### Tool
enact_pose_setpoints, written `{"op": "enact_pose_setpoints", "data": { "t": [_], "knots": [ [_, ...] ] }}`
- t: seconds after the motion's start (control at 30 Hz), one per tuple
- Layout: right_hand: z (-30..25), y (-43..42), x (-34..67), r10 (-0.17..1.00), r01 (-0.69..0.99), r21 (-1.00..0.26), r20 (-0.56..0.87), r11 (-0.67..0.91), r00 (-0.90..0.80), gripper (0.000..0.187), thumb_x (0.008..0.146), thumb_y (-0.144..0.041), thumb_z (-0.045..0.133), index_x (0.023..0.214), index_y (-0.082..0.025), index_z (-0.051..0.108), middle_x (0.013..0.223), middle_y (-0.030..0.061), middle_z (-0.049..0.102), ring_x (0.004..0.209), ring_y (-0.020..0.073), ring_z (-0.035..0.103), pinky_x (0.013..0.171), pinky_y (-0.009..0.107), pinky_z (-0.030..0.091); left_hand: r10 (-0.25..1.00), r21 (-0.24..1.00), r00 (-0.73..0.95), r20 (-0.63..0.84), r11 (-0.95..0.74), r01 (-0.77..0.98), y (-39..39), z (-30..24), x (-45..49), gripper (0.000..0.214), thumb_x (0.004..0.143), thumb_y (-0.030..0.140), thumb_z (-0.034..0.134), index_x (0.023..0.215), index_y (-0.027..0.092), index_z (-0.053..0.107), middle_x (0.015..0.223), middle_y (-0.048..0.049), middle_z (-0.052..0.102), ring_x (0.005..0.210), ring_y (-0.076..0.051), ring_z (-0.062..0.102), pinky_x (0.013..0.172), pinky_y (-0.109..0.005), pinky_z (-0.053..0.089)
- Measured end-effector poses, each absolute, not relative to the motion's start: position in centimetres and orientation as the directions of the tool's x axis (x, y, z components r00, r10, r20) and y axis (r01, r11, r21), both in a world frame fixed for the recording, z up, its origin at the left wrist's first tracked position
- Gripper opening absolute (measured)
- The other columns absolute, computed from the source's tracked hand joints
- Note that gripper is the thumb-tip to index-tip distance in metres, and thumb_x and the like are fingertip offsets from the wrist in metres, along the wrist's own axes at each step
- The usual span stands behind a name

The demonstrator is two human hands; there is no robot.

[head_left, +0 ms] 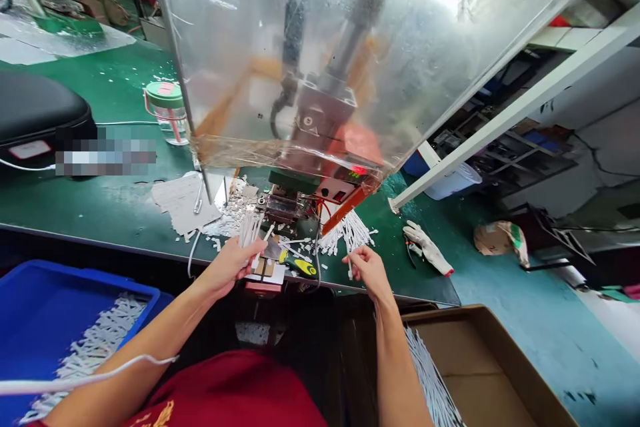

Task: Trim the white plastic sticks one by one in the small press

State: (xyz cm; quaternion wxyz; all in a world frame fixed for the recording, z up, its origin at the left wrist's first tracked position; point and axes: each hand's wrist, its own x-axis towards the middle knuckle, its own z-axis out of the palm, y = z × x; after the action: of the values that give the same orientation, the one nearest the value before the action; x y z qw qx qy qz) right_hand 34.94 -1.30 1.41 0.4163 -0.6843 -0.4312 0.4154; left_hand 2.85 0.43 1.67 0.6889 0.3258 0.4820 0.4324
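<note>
My left hand [234, 263] is closed around a bunch of thin white strips [250, 230], which point upward in front of the machine's metal head [284, 203]. My right hand [367, 267] pinches one thin white strip [350, 268] with a small blocky end, at the bench's front edge. Beyond it a pile of similar strips [350, 232] lies beside the machine. Between my hands, a scraper with a yellow-and-black handle [300, 263] rests on the bench among white scraps.
A large cloudy plastic shield [240, 33] hangs over the machine. A blue bin [30, 320] at left and a brown tray [470, 347] at right hold white strips. On the bench are a jar [170, 117], torn cardboard [183, 203] and a glove [427, 248].
</note>
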Motion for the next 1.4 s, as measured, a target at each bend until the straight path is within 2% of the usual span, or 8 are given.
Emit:
{"op": "enact_pose_setpoints", "data": {
  "t": [0.13,0.23,0.33,0.53,0.73,1.07,1.27,1.4],
  "knots": [
    [2.4,-1.6,30.0,0.941,-0.194,-0.949,-0.283,-0.247,0.187,0.033,0.059,-0.034,0.083,0.081,-0.018,0.063,0.067,0.0012,0.068,0.041,0.0043,0.038,0.038,0.017,0.028,0.917,0.842,0.201,-0.346,0.397,-0.365,-0.3,1.9,1.8,0.034,0.072,0.042,0.078,0.074,0.014,0.058,0.057,0.0031,0.053,0.041,-0.004,0.041,0.031,-0.011,0.020],
    [2.0,-0.8,25.0,0.934,-0.342,-0.884,-0.354,-0.319,0.045,0.034,0.058,-0.033,0.086,0.080,-0.016,0.065,0.063,-0.0002,0.067,0.039,0.0019,0.035,0.037,0.015,0.026,0.901,0.799,0.297,-0.315,0.421,-0.429,-0.3,1.6,0.8,0.029,0.077,0.034,0.075,0.094,0.013,0.063,0.067,-0.0014,0.062,0.047,-0.007,0.052,0.030,-0.011,0.023],
    [1.0,0.4,20.5,0.938,-0.365,-0.869,-0.344,-0.334,-0.037,0.033,0.061,-0.038,0.083,0.066,-0.016,0.059,0.058,-0.0001,0.066,0.036,0.0013,0.032,0.033,0.015,0.022,0.880,0.706,0.358,-0.313,0.468,-0.532,-0.2,1.2,-0.1,0.035,0.079,0.025,0.072,0.111,0.014,0.062,0.065,0.0009,0.059,0.045,-0.007,0.049,0.029,-0.010,0.024],
    [0.5,1.6,16.7,0.967,-0.319,-0.915,-0.255,-0.246,-0.014,0.031,0.072,-0.041,0.072,0.062,-0.017,0.054,0.057,0.0004,0.066,0.033,0.0020,0.033,0.031,0.015,0.020,0.856,0.476,0.436,-0.279,0.518,-0.711,-0.2,0.7,-1.4,0.010,0.085,0.019,0.066,0.091,0.011,0.065,0.063,0.0025,0.047,0.048,-0.006,0.044,0.030,-0.010,0.033],
    [0.7,1.7,16.4,0.968,-0.304,-0.923,-0.251,-0.234,0.017,0.030,0.071,-0.039,0.071,0.063,-0.018,0.052,0.056,-0.0009,0.065,0.033,0.0025,0.034,0.031,0.015,0.021,0.841,0.405,0.443,-0.309,0.538,-0.739,-0.3,0.5,-1.7,0.007,0.087,0.017,0.063,0.087,0.009,0.065,0.064,0.0011,0.047,0.050,-0.007,0.047,0.030,-0.010,0.035],
    [0.6,2.5,16.2,0.955,-0.314,-0.906,-0.296,-0.283,-0.008,0.030,0.069,-0.039,0.071,0.063,-0.019,0.049,0.055,-0.0015,0.064,0.033,0.0029,0.034,0.032,0.015,0.022,0.840,0.489,0.440,-0.317,0.543,-0.683,-0.4,-0.4,-1.3,0.016,0.087,0.023,0.064,0.098,0.012,0.067,0.065,-0.0009,0.054,0.051,-0.009,0.052,0.030,-0.011,0.034],
    [0.9,2.5,16.2,0.956,-0.309,-0.908,-0.293,-0.283,-0.016,0.029,0.069,-0.039,0.071,0.063,-0.019,0.051,0.055,-0.0013,0.064,0.033,0.0028,0.034,0.031,0.015,0.022,0.846,0.624,0.435,-0.309,0.525,-0.578,-0.1,-0.5,-0.1,0.033,0.081,0.035,0.072,0.062,0.012,0.057,0.053,0.0031,0.047,0.039,-0.002,0.038,0.029,-0.009,0.022],
    [1.0,2.7,16.3,0.956,-0.322,-0.903,-0.293,-0.284,-0.021,0.030,0.068,-0.039,0.072,0.062,-0.019,0.051,0.054,-0.0025,0.063,0.033,0.0025,0.033,0.031,0.015,0.022,0.885,0.790,0.329,-0.328,0.448,-0.419,0.3,0.1,1.3,0.043,0.078,0.046,0.073,0.058,0.013,0.054,0.051,0.0007,0.052,0.039,-0.005,0.045,0.030,-0.012,0.019]
  ]
}}
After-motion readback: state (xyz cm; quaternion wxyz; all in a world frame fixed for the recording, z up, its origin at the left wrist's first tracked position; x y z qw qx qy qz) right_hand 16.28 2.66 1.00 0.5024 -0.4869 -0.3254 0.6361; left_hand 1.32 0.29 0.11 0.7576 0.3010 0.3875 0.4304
